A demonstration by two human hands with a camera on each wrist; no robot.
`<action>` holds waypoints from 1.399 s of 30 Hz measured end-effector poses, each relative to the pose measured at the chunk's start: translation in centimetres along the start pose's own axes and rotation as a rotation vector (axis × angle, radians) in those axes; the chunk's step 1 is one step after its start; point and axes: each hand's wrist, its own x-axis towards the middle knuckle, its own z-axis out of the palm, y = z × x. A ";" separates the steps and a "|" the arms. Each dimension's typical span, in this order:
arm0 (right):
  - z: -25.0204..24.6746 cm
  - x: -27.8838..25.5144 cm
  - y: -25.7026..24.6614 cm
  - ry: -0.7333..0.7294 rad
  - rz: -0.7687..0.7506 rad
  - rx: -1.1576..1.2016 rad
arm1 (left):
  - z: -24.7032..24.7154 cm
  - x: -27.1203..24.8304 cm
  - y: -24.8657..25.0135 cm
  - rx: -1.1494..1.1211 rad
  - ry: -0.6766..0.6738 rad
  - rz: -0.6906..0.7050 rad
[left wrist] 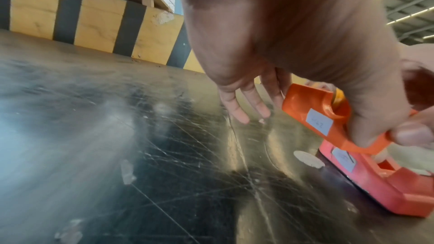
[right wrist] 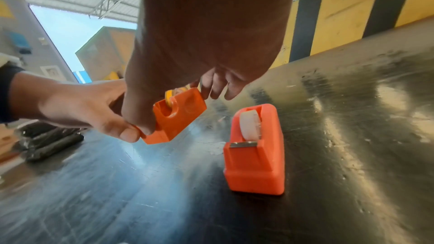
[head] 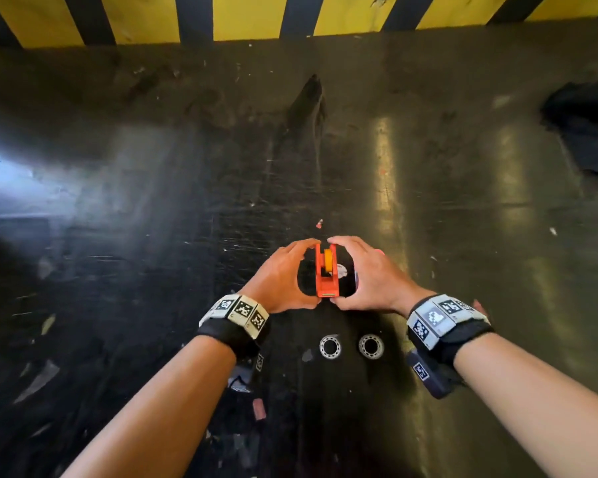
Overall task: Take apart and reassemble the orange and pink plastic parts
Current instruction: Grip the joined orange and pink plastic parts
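An orange tape dispenser (head: pixel 326 272) with a yellow roll (head: pixel 329 258) in it is held just above the dark table. My left hand (head: pixel 283 277) pinches it from the left, thumb at the near end and forefinger at the far end. My right hand (head: pixel 373 276) pinches it the same way from the right. In the right wrist view the orange dispenser (right wrist: pixel 178 118) tilts between both thumbs. A pink dispenser (right wrist: pixel 254 155) with a white roll (right wrist: pixel 250 125) stands upright on the table below my right hand, mostly hidden in the head view.
Two metal rings (head: pixel 330 347) (head: pixel 370 346) lie on the table just in front of my wrists. A black cloth (head: pixel 587 125) lies at the far right. A yellow and black striped wall (head: pixel 256 15) bounds the far edge. Dark bundles (right wrist: pixel 51 142) lie off to the left.
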 end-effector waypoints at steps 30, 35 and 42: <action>-0.1 -3.0 -2.5 -0.044 0.092 0.056 | 0.6 -5.0 1.1 0.086 0.046 -0.168; -0.7 -3.7 -2.6 -0.036 0.076 0.082 | -1.3 -2.9 4.5 -0.364 0.072 -0.174; -0.4 -4.8 -1.9 -0.027 0.077 0.099 | 0.7 -3.1 4.1 -0.458 0.101 -0.174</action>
